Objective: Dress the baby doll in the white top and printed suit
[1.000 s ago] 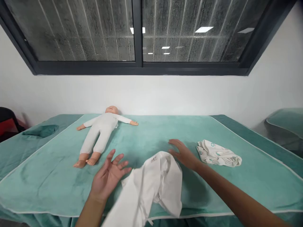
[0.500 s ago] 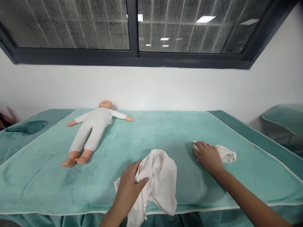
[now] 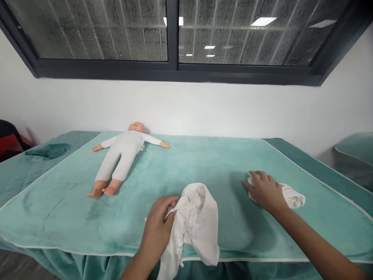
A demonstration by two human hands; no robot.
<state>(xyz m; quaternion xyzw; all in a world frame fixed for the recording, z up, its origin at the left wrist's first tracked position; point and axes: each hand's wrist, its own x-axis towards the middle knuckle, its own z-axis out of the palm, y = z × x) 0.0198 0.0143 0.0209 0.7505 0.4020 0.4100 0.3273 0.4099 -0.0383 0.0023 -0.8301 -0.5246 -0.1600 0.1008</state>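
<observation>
My left hand (image 3: 159, 225) is closed on the left edge of a crumpled white baby garment (image 3: 204, 225), thumb and fingers pinching the cloth. The garment lies at the bed's near edge, part of it hanging over. Farther right, my right hand (image 3: 266, 192) has its fingers spread over a rolled white cloth bundle (image 3: 293, 196). The palm hides part of the bundle; whether it touches is hard to tell. A baby doll (image 3: 122, 149) in a white long-sleeved suit lies on its back at the left, beyond both hands.
A green plush cover (image 3: 201, 159) with white piping spreads over the bed, against a white wall under a dark-framed window (image 3: 175, 72). A red and black item (image 3: 11, 140) is at the far left. Something green and padded (image 3: 357, 147) stands at the right.
My right hand's fingers have spread and lifted somewhat from the bundle. My left fingers have drawn together on the garment's edge. The view has shifted slightly left.
</observation>
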